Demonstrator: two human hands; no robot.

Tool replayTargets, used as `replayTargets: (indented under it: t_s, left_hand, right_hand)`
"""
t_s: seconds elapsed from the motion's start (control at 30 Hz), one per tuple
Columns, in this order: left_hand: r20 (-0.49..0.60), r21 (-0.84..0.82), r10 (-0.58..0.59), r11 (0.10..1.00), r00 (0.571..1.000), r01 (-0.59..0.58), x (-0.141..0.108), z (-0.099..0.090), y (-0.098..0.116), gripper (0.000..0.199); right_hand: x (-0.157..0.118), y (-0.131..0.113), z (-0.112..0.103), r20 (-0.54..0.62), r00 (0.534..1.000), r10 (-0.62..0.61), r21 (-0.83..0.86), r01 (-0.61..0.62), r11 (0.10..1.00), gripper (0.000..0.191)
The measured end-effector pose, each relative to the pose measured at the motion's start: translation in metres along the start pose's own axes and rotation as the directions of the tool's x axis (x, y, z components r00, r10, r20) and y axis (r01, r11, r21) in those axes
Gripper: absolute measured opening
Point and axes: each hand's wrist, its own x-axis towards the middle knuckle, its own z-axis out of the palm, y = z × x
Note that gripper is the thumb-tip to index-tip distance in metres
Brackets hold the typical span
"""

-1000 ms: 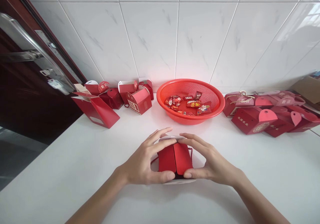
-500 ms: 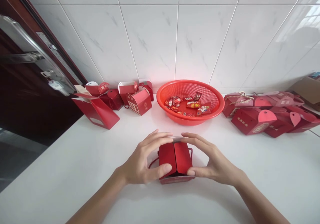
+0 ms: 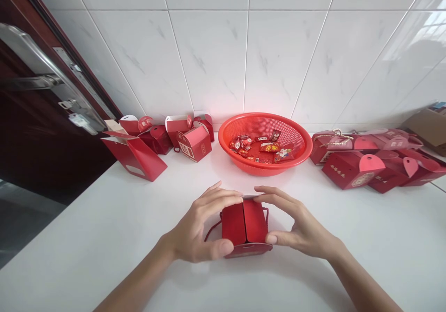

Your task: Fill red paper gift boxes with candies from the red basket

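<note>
A small red gift box (image 3: pixel 256 223) stands on the white table in front of me, its two inner flaps folded over the top with a narrow gap between them. Red cord (image 3: pixel 212 230) loops out at its sides. My left hand (image 3: pixel 195 226) curves around the box's left side, fingertips on the far edge and thumb at the near left corner. Opposite it, my right hand (image 3: pixel 304 226) has its fingertips at the far flap and its thumb on the near right corner. The near flap leans in over the ends of the inner flaps.
Behind the box sits a red plastic basket (image 3: pixel 226 156) holding wrapped sweets (image 3: pixel 270 146). Several open red boxes (image 3: pixel 195 144) stand at the back left, near the dark door (image 3: pixel 42 130). More closed red boxes (image 3: pixel 351 168) cluster on the right, beside a cardboard carton (image 3: pixel 427 123).
My left thumb has moved off the inner flap toward the near edge. The near and far outer flaps have tipped further inward over the box. The things around it have stayed put.
</note>
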Motion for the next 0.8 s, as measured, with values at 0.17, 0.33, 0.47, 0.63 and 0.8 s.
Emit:
replayTargets:
  t_s: [0.17, 0.33, 0.47, 0.63, 0.8]
  left_hand:
    - [-0.027, 0.088, 0.003, 0.996, 1.0, -0.001, -0.001, 0.004, 0.001, 0.076]
    - [-0.029, 0.122, -0.084, 0.989, 0.996, 0.087, -0.001, 0.008, 0.001, 0.054]
    - [-0.019, 0.13, -0.097, 0.987, 0.995, 0.099, 0.0, 0.01, -0.002, 0.037]
    - [-0.04, 0.086, -0.205, 0.974, 0.978, 0.208, 0.003, 0.013, -0.003, 0.028]
    - [-0.074, 0.0, -0.287, 0.958, 0.955, 0.288, 0.007, 0.015, 0.0, 0.031]
  right_hand:
    - [-0.001, 0.002, 0.0, 0.008, 1.0, -0.001, 0.038, 0.001, 0.999, 0.077]
    - [-0.001, 0.003, 0.0, -0.024, 0.999, 0.033, 0.029, -0.033, 0.999, 0.068]
    - [-0.001, 0.007, 0.003, -0.059, 0.997, 0.047, -0.041, -0.049, 0.998, 0.063]
    - [0.002, 0.013, 0.006, -0.101, 0.994, 0.05, -0.041, -0.055, 0.998, 0.063]
    - [0.006, 0.011, 0.007, -0.042, 0.987, 0.158, 0.039, -0.156, 0.987, 0.051]
